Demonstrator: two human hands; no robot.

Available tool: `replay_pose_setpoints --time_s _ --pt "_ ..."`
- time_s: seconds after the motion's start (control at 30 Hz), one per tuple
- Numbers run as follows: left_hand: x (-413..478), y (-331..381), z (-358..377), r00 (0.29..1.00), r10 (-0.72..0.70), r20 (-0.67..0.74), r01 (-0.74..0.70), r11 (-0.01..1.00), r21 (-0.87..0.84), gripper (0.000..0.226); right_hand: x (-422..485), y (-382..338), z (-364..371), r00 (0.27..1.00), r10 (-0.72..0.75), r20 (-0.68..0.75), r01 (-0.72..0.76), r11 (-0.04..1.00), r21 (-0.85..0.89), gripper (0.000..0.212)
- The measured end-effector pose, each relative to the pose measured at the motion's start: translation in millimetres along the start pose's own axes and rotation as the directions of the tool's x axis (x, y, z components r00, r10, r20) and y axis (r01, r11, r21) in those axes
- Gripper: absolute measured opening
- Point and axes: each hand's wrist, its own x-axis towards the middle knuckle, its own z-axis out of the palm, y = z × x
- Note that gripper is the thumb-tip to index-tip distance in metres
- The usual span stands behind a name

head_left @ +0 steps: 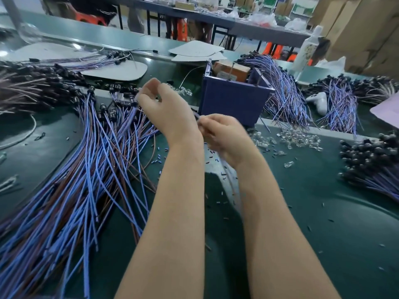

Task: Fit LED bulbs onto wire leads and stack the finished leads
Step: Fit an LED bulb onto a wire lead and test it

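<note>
Gripping hand: right hand (226,137) pinches a blurred wire lead (197,116), tip angled up-left, probably presented for a bulb.
Raised hand: left hand (166,111), fingers curled beside the capped ends of the fanned leads (90,169); cannot tell whether it holds anything.
Bulbs: clear bulbs (298,139) scattered just right, likely kept within reach.
Bin: purple bin (233,102) stands behind.

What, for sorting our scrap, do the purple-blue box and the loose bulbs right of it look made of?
Purple-blue box: likely plastic, maybe corrugated sheet; flat matte walls, thin pale edges. Loose bulbs: clear glossy plastic or glass, see-through with bright glints; too small to tell which.
</note>
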Motion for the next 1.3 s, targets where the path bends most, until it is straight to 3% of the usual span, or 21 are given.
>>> replay_pose_setpoints --time_s 0.07,0.17,0.27,0.37,0.47,0.57,0.73,0.87,1.0,1.03,1.07,1.1,1.13,1.17,1.23,1.3 --pt "-2.4 -5.9 0.2 1.000 -0.018 -0.004 0.018 0.999 0.044 0.014 -3.8 1.6 -27.3 0.996 -0.012 -0.087 0.000 0.991 -0.136 0.022" --pt "-5.5 -26.0 -2.2 0.980 -0.199 -0.023 0.200 0.962 0.185 0.007 -10.5 3.6 -63.5 0.990 -0.018 -0.140 0.005 0.996 -0.090 0.019" --pt "-14.3 -45.4 -4.9 0.906 -0.421 -0.047 0.416 0.865 0.280 0.007 -16.0 4.8 -81.4 0.977 -0.036 -0.209 0.026 0.998 -0.050 0.020" --pt "-22.7 -57.6 -4.1 0.868 -0.497 -0.011 0.480 0.833 0.273 0.016 -22.7 5.9 -97.1 0.945 -0.027 -0.326 0.025 1.000 -0.010 0.021" --pt "-29.8 -69.9 -0.3 0.831 -0.554 0.053 0.514 0.801 0.306 0.027 -29.9 9.2 -109.6 0.910 -0.022 -0.414 -0.085 0.967 -0.239 0.020" --pt "-41.1 -80.1 2.4 0.746 -0.658 0.101 0.566 0.707 0.424 0.030 -34.0 13.0 -118.4 0.872 -0.058 -0.486 -0.167 0.898 -0.408 0.016" --pt "-51.8 -83.8 11.1 0.705 -0.680 0.200 0.519 0.687 0.508 0.026 -38.6 10.0 -137.2 0.748 -0.306 -0.590 -0.138 0.797 -0.588 0.014" --pt "-54.0 -85.7 17.5 0.732 -0.644 0.223 0.479 0.719 0.503 0.020 -42.5 14.2 -152.3 0.565 -0.401 -0.721 -0.300 0.714 -0.632 0.023" --pt "-55.9 -85.1 15.9 0.756 -0.607 0.244 0.457 0.757 0.467 0.013 -45.9 17.6 -158.3 0.541 -0.366 -0.757 -0.428 0.655 -0.623 0.023" --pt "-56.3 -86.3 14.2 0.808 -0.524 0.267 0.334 0.782 0.526 0.012 -46.8 18.0 -159.2 0.551 -0.348 -0.758 -0.450 0.641 -0.622 0.023" --pt "-55.8 -87.7 12.1 0.874 -0.365 0.320 0.085 0.763 0.640 0.011 -47.4 18.4 -159.8 0.561 -0.329 -0.759 -0.468 0.630 -0.619 0.022" --pt "-54.5 -89.1 9.6 0.898 -0.168 0.406 -0.211 0.646 0.734 0.012 -47.7 18.9 -160.0 0.566 -0.314 -0.763 -0.483 0.623 -0.615 0.021" --pt "-51.1 -90.3 6.5 0.873 -0.007 0.487 -0.430 0.457 0.778 0.015 -47.8 19.6 -160.1 0.566 -0.303 -0.767 -0.494 0.620 -0.609 0.020" --pt "-46.7 -89.6 4.5 0.854 0.051 0.518 -0.510 0.282 0.812 0.019 -47.5 20.4 -160.1 0.563 -0.298 -0.771 -0.500 0.620 -0.604 0.020" --pt "-36.0 -88.0 2.1 0.889 -0.061 0.454 -0.452 0.042 0.891 0.026 -46.9 21.0 -160.2 0.555 -0.301 -0.776 -0.497 0.628 -0.599 0.019" --pt "-29.6 -84.3 -2.2 0.913 -0.207 0.351 -0.374 -0.086 0.923 0.029 -46.2 20.8 -159.1 0.551 -0.312 -0.774 -0.482 0.638 -0.600 0.019"
